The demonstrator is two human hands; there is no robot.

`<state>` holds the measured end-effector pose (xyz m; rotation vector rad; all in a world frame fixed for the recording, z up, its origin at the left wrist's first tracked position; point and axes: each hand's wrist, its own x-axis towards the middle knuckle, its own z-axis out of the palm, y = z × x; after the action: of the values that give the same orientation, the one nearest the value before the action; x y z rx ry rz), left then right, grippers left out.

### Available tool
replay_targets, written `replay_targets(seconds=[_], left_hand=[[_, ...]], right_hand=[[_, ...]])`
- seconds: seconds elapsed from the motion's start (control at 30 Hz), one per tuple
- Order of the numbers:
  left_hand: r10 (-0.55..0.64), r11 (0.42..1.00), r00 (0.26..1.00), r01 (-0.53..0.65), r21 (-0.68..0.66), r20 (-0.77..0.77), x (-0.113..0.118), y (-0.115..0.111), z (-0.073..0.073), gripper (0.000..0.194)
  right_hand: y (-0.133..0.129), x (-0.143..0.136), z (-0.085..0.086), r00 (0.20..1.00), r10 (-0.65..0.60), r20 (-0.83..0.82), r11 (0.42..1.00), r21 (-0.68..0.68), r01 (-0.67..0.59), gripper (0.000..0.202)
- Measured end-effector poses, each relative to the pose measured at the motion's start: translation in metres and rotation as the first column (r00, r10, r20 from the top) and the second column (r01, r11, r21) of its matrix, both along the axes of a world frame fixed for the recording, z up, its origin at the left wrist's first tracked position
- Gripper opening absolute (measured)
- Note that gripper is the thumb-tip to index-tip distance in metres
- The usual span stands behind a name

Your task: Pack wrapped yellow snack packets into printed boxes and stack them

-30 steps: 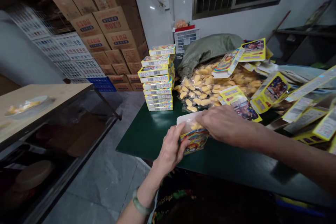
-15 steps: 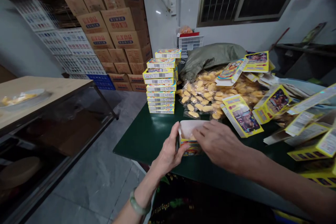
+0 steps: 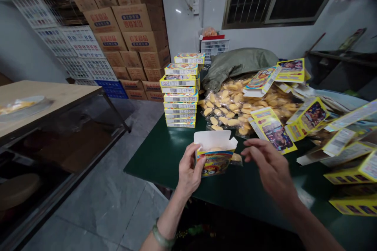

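My left hand grips the left side of a yellow printed carton, thumb on its front. The carton stands on the green table with its white top flaps raised, and pale yellow pieces show just inside. To the right of it, my right hand is held apart from the carton, fingers partly spread and nothing seen in them. One wrapped yellow snack lies between the carton and my right hand. Behind the carton is a heap of wrapped yellow snacks.
A stack of filled-looking cartons rises at the table's back left. Unfolded and loose cartons lie to the right. A grey-green sack sits behind the heap. Another table stands at the left, before stacked cardboard boxes.
My right hand has drawn out of the carton's opening and moved right. The carton is now more upright, its flaps in full view. The single wrapped snack has come into sight.
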<state>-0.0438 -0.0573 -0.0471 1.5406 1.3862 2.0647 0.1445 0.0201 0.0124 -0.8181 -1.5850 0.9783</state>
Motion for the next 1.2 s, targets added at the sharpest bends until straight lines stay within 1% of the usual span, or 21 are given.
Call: replay_targets(seconds=[0.03, 0.07, 0.1, 0.13, 0.17, 0.2, 0.27, 0.33, 0.37, 0.43, 0.5, 0.57, 0.6, 0.67, 0.73, 0.83, 0.9, 0.97, 1.03, 1.13, 1.2], left_hand=[[0.008, 1.0, 1.0, -0.008, -0.001, -0.022, -0.001, 0.0, 0.002, 0.031], [0.022, 1.0, 0.999, -0.022, 0.003, -0.035, -0.002, -0.001, 0.006, 0.029], [0.041, 0.999, 0.998, -0.04, 0.012, -0.041, -0.002, -0.001, 0.009, 0.026], [0.063, 0.998, 0.997, -0.062, 0.023, -0.044, -0.001, -0.001, 0.014, 0.023], [0.091, 0.995, 0.995, -0.09, 0.037, -0.042, 0.0, -0.001, 0.018, 0.02], [0.119, 0.992, 0.992, -0.117, 0.05, -0.036, 0.002, 0.0, 0.022, 0.017], [0.157, 0.986, 0.988, -0.156, 0.062, -0.012, 0.006, 0.001, 0.029, 0.013], [0.152, 0.986, 0.986, -0.155, 0.053, 0.064, 0.01, 0.003, 0.033, 0.01], [0.126, 0.99, 0.983, -0.134, 0.048, 0.13, 0.013, 0.005, 0.035, 0.009], [0.024, 0.999, 0.959, -0.037, 0.04, 0.282, 0.015, 0.007, 0.037, 0.008], [-0.086, 0.996, 0.931, 0.077, 0.038, 0.354, 0.016, 0.007, 0.038, 0.019], [-0.164, 0.986, 0.95, 0.159, 0.041, 0.265, 0.013, 0.006, 0.04, 0.017], [-0.174, 0.985, 0.967, 0.168, 0.049, 0.186, 0.012, 0.006, 0.04, 0.016], [-0.163, 0.985, 0.985, 0.158, 0.074, 0.057, 0.01, 0.003, 0.038, 0.023], [-0.16, 0.984, 0.986, 0.156, 0.084, 0.037, 0.009, 0.001, 0.035, 0.025], [-0.221, 0.974, 0.973, 0.216, 0.074, 0.065, 0.01, -0.001, 0.033, 0.032], [-0.211, 0.976, 0.977, 0.209, 0.056, 0.04, 0.01, -0.002, 0.036, 0.033], [-0.147, 0.989, 0.989, 0.147, 0.03, -0.013, 0.011, -0.001, 0.041, 0.025], [-0.11, 0.994, 0.993, 0.11, 0.001, -0.031, 0.011, -0.001, 0.048, 0.018], [-0.15, 0.988, 0.989, 0.15, -0.036, 0.009, 0.011, -0.001, 0.058, 0.021], [-0.175, 0.982, 0.985, 0.175, -0.068, 0.004, 0.01, -0.001, 0.062, 0.018]], right_hand=[[0.006, -0.003, -0.005, 0.992, 0.104, -0.074, 0.974, -0.193, -0.117, 0.025], [0.012, -0.007, -0.01, 0.967, 0.199, -0.157, 0.91, -0.338, -0.242, 0.033], [0.018, -0.012, -0.013, 0.937, 0.259, -0.236, 0.835, -0.432, -0.34, 0.04], [0.023, -0.017, -0.015, 0.91, 0.293, -0.292, 0.77, -0.492, -0.406, 0.045], [0.028, -0.021, -0.016, 0.892, 0.316, -0.324, 0.723, -0.527, -0.447, 0.047], [0.031, -0.023, -0.016, 0.878, 0.341, -0.337, 0.691, -0.543, -0.477, 0.047], [0.034, -0.023, -0.013, 0.861, 0.398, -0.318, 0.667, -0.544, -0.509, 0.044], [0.034, -0.019, -0.006, 0.856, 0.449, -0.256, 0.68, -0.524, -0.514, 0.039], [0.034, -0.017, -0.003, 0.859, 0.466, -0.214, 0.697, -0.509, -0.505, 0.036], [0.031, -0.015, 0.003, 0.863, 0.49, -0.125, 0.737, -0.469, -0.486, 0.03], [0.028, -0.017, 0.005, 0.865, 0.493, -0.091, 0.778, -0.399, -0.485, 0.023], [0.024, -0.021, 0.003, 0.871, 0.464, -0.163, 0.811, -0.317, -0.492, 0.014], [0.022, -0.023, 0.0, 0.868, 0.444, -0.224, 0.821, -0.286, -0.494, 0.011], [0.019, -0.025, -0.006, 0.848, 0.411, -0.336, 0.828, -0.253, -0.501, 0.011], [0.017, -0.024, -0.011, 0.826, 0.421, -0.374, 0.822, -0.228, -0.522, 0.014], [0.015, -0.02, -0.015, 0.809, 0.488, -0.327, 0.819, -0.149, -0.554, 0.023], [0.016, -0.019, -0.014, 0.823, 0.495, -0.279, 0.839, -0.092, -0.536, 0.022], [0.016, -0.018, -0.013, 0.85, 0.472, -0.233, 0.864, -0.07, -0.499, 0.02], [0.016, -0.017, -0.012, 0.875, 0.448, -0.181, 0.88, -0.084, -0.468, 0.018], [0.013, -0.015, -0.008, 0.908, 0.408, -0.09, 0.902, -0.113, -0.417, 0.018], [0.009, -0.014, -0.005, 0.929, 0.366, -0.05, 0.925, -0.087, -0.369, 0.017]])
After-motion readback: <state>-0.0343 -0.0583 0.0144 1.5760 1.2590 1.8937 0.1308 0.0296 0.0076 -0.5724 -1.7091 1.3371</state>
